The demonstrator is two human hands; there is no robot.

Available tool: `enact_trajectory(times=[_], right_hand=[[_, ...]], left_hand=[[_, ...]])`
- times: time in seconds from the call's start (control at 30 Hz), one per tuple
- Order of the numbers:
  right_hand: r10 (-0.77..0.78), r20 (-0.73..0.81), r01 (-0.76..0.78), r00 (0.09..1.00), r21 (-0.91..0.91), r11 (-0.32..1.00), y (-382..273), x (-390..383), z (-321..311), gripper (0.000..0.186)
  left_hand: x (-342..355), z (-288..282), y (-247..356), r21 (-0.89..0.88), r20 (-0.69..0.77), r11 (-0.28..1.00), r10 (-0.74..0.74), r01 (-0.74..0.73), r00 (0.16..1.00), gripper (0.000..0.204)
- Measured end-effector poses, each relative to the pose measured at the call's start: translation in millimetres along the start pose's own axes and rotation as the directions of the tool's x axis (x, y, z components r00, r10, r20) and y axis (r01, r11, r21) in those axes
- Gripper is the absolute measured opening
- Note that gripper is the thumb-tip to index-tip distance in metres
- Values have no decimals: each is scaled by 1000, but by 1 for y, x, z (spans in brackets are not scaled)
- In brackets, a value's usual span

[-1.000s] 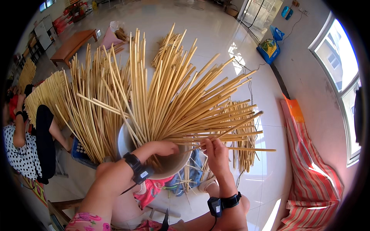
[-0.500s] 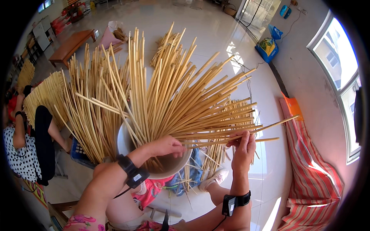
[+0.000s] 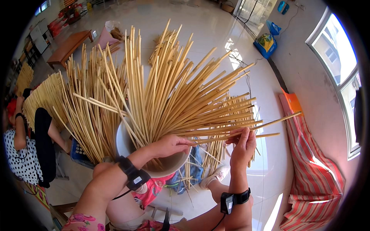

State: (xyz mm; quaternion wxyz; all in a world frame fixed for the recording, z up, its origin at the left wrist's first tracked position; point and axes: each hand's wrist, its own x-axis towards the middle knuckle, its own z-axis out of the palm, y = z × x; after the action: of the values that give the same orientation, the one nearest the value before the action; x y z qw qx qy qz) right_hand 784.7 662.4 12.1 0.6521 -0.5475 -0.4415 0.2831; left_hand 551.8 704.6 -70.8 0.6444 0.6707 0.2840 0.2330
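A large fan of pale tan sticks (image 3: pixel 181 96) stands in a white bucket (image 3: pixel 123 138) in front of me. My left hand (image 3: pixel 171 145) is over the bucket's right part, its fingertips pinched on the near end of a long stick (image 3: pixel 278 120). Farther right, my right hand (image 3: pixel 242 144) grips the same stick with thumb and fingers; its tip sticks out beyond the bundle. Black bands with small devices are on both my wrists. More loose sticks (image 3: pixel 216 154) lie below, by a blue cloth (image 3: pixel 179 177).
At left, another person (image 3: pixel 21 150) in polka dots sits beside sticks and a blue crate (image 3: pixel 79 152). A wooden table (image 3: pixel 67 48) and pink bag (image 3: pixel 106 36) stand behind. At right are a blue sack (image 3: pixel 265 45), striped fabric (image 3: pixel 308 184) and a window (image 3: pixel 333 54).
My left hand has lifted from inside the bucket to just above it. My right hand has moved right and slightly up, and the stick it holds now reaches farther right.
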Motion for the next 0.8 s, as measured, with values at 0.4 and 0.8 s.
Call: enact_trajectory(times=[0.4,0.8], right_hand=[[73,118,-83,990,84,993,7,-16,22,26],[-90,-144,85,985,-39,996,-7,-3,-1,29]], left_hand=[[1,7,8,113,-87,974,-188,197,978,35],[-5,-4,8,168,192,984,-95,62,977,28]])
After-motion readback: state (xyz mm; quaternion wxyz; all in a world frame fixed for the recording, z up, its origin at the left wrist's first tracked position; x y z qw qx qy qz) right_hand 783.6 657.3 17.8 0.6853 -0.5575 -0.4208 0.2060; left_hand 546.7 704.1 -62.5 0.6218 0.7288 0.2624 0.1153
